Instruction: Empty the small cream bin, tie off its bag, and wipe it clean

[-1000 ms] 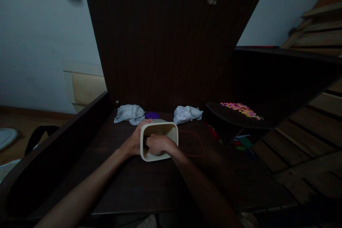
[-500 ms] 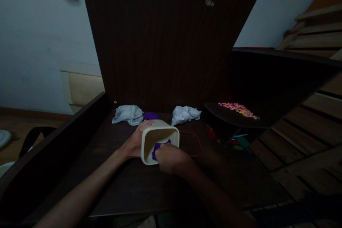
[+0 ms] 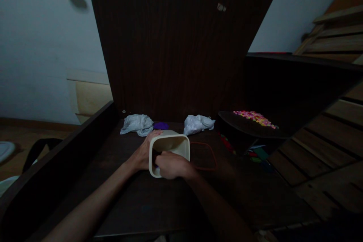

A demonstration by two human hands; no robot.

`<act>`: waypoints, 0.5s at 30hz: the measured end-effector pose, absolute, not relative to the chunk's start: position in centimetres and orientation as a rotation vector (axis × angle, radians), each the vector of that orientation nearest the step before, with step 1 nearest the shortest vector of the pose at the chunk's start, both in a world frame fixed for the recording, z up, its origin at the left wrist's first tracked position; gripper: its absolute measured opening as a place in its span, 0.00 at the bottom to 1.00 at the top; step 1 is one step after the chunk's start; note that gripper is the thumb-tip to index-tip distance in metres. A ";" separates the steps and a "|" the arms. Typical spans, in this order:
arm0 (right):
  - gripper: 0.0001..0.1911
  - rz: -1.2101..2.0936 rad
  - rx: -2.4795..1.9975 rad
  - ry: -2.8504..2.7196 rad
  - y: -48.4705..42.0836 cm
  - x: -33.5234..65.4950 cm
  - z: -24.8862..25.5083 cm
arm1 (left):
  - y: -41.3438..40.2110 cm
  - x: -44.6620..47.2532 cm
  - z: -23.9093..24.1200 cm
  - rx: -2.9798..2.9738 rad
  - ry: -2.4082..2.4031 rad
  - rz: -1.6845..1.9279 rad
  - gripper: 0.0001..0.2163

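A cream plastic container (image 3: 177, 144) lies tilted on the dark tabletop, its mouth facing me. My left hand (image 3: 144, 154) grips it around the left side, with the fingers partly behind the wall. My right hand (image 3: 172, 165) reaches into the mouth, fingers curled against the inner left wall. It is closed on a purple cloth (image 3: 156, 166), of which only a sliver shows below the fingers. Just behind the container lies another purple item (image 3: 161, 125), partly hidden.
Two whitish plastic bags, one at left (image 3: 137, 124) and one at right (image 3: 198, 124), rest by the back panel. A reddish-brown rim-shaped frame (image 3: 214, 156) lies right of the container. Farther right, a corner shelf (image 3: 242, 123) bears small colourful pieces (image 3: 256, 118).
My right hand has moved left inside the container, carrying the purple cloth to the left wall, where it is now mostly hidden. My left hand keeps its hold.
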State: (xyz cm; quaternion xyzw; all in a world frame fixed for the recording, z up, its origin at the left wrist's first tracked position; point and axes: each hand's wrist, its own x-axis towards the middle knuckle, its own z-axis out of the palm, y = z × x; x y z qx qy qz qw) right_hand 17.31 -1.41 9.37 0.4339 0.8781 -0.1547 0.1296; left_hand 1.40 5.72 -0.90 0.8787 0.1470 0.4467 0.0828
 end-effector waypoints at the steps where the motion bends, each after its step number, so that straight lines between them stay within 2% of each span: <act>1: 0.16 -0.432 1.228 2.567 -2.2 17.6 9.4 | 5.7 1.4 -0.9 2.628 0.449 1.328 0.48; 5: 0.28 -0.276 1.192 2.666 -5.5 19.2 9.7 | 5.6 1.4 -0.7 2.633 0.466 1.312 0.47; 7: 0.29 -0.223 1.232 2.666 -6.5 20.0 10.1 | 5.5 1.4 -0.5 2.633 0.460 1.313 0.49; 15: 0.13 -0.134 1.236 2.556 -1.7 18.3 9.1 | 5.3 1.6 -0.7 2.624 0.465 1.325 0.52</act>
